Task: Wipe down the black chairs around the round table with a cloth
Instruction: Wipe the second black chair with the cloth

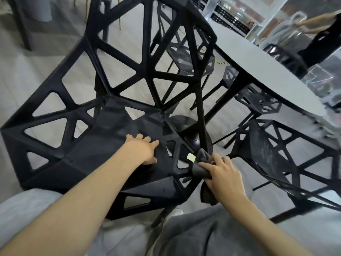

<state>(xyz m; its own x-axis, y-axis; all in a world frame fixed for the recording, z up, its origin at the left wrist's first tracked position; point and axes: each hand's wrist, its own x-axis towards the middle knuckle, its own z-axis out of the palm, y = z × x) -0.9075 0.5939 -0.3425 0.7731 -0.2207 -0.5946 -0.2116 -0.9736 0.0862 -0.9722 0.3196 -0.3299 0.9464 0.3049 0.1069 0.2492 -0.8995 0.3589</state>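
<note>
While the head camera looks down over both forearms, the scene reads as follows.

Near chair: a black chair point(114, 100) with a lattice of triangular cut-outs fills the left and middle of the view, its seat just under the hands and its back rising away toward the top.
Left hand: the left hand point(143, 151) lies palm-down on the seat, fingers apart and fairly straight, gripping nothing.
Right hand: the right hand point(222, 171) is clamped on a dark grey cloth point(202, 163), thumb and fingers pinching the bunched fabric against the right front edge of the seat, beside an upright strut.
Cloth: its lower part hangs below the hand toward the floor point(24, 74) (a small pale tag shows at its upper left).
Second chair: another black chair point(273, 156) of the same pattern stands just to the right, its seat marked with pale dusty streaks.
Other chairs: more black chairs point(186, 58) stand farther back, partly under the table.
Surface: the round grey surface point(258, 71) curves across the upper right, near the first chair's back.
Background: another person's arm is visible at the far upper right, blurred.
</note>
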